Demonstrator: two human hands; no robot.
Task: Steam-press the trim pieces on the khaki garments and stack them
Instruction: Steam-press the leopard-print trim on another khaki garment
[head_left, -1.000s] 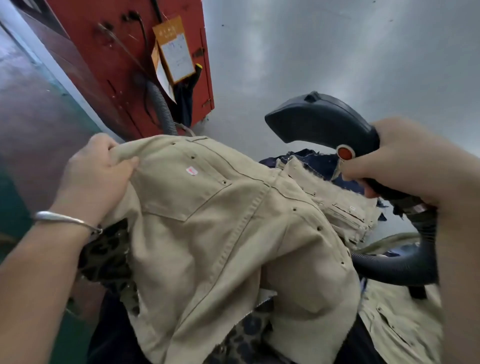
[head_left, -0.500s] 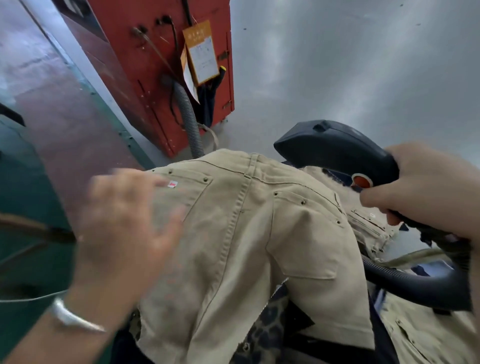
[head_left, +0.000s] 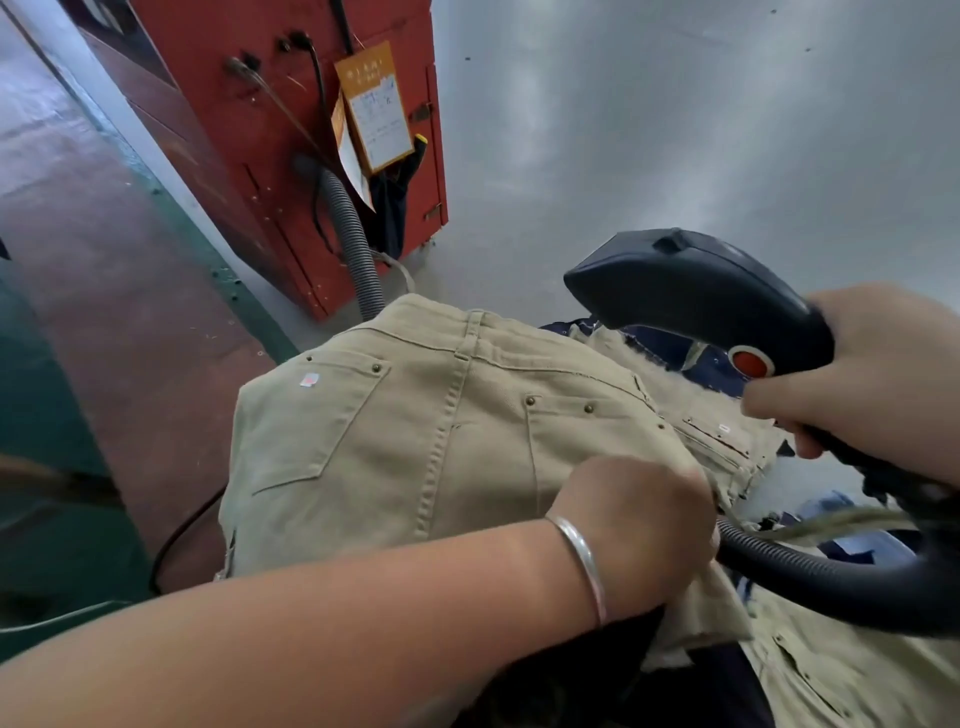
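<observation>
Nearest, a bare forearm wearing a silver bangle crosses the lower view. Its left hand lies on the right side of a khaki garment; the fingers are hidden beyond the knuckles, so whether they grip the cloth cannot be told. The garment is draped back-pockets-up over a rounded form. To the right, the right hand has its fingers curled round the handle of a dark steam iron, held in the air just above the garment's far edge. A dark hose loops below it. More khaki pieces lie at lower right. Farther off, a red cabinet stands against a grey wall.
</observation>
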